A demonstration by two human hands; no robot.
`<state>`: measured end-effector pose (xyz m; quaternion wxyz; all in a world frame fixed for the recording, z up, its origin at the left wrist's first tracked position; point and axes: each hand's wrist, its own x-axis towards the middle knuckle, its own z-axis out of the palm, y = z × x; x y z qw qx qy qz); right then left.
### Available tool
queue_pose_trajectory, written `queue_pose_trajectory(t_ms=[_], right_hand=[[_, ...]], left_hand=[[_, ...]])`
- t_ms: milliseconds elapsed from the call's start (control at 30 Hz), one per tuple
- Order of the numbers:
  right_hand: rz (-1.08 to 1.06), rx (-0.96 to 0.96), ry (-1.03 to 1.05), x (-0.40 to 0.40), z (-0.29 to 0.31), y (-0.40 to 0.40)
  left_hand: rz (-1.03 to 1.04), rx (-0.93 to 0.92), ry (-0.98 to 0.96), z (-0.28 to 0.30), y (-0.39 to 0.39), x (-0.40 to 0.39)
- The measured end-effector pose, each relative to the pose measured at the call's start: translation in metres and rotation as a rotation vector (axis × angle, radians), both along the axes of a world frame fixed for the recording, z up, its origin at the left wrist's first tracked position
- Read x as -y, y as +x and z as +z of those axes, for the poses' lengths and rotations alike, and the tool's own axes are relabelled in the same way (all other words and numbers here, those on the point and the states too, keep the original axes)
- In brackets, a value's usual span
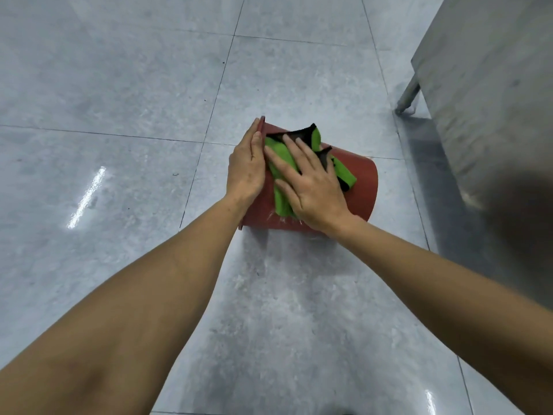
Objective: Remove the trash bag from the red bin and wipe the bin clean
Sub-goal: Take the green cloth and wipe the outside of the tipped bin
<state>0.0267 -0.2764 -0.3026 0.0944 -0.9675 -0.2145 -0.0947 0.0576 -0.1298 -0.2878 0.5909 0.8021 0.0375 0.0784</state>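
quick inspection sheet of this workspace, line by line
surface: grey tiled floor, glossy, with light glare
job's things: red bin lying on its side, open end to the left; green cloth with black edging spread on its wall; no trash bag seen
clutter: nothing seen
grippers: left hand flat against the bin's rim; right hand pressing the cloth, fingers straight
cables: nothing seen
surroundings: metal cabinet on a leg at right

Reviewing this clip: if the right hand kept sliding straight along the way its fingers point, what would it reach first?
The right hand lies flat on the green cloth, fingers pointing up-left toward the rim end of the red bin. It would most likely meet the left hand resting on that rim, which its fingertips already nearly touch.
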Motion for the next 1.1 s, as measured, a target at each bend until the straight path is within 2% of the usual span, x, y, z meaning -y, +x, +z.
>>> queue_pose_trajectory(t_ms=[100,200,300,433,533,633,700,800,900,1000,1100], right_hand=[[0.077,0.051,-0.106,0.038,-0.019,-0.027],[0.016,0.011,-0.084,0.077,-0.019,-0.041],[-0.13,-0.023,0.047,0.095,-0.01,-0.044],[-0.377,-0.108,0.28,0.083,0.001,-0.03],[-0.571,-0.208,0.359,0.072,0.016,0.005],[-0.682,-0.357,0.332,0.06,0.028,0.039],[-0.668,-0.4,0.302,0.048,0.031,0.052],[-0.553,-0.365,0.299,0.02,0.034,0.06],[-0.363,-0.239,0.328,-0.016,0.031,0.054],[-0.19,-0.075,0.19,-0.036,0.014,0.028],[-0.051,0.076,0.026,-0.017,-0.009,0.0]], left_hand=[[-0.007,-0.018,-0.001,0.003,-0.002,0.001],[-0.022,-0.075,0.02,0.011,0.001,0.002],[-0.079,-0.197,0.023,0.02,0.006,0.006],[-0.12,-0.242,-0.045,0.023,0.001,0.007],[-0.178,-0.157,-0.075,0.013,-0.021,0.002],[-0.187,-0.107,-0.095,-0.001,-0.035,-0.008],[-0.152,-0.092,-0.109,-0.004,-0.035,-0.013],[-0.116,-0.081,-0.105,-0.001,-0.026,-0.014],[-0.085,-0.077,-0.103,0.003,-0.014,-0.013],[-0.065,-0.067,-0.11,0.003,-0.009,-0.011],[-0.056,-0.084,-0.138,0.004,-0.007,-0.01]])
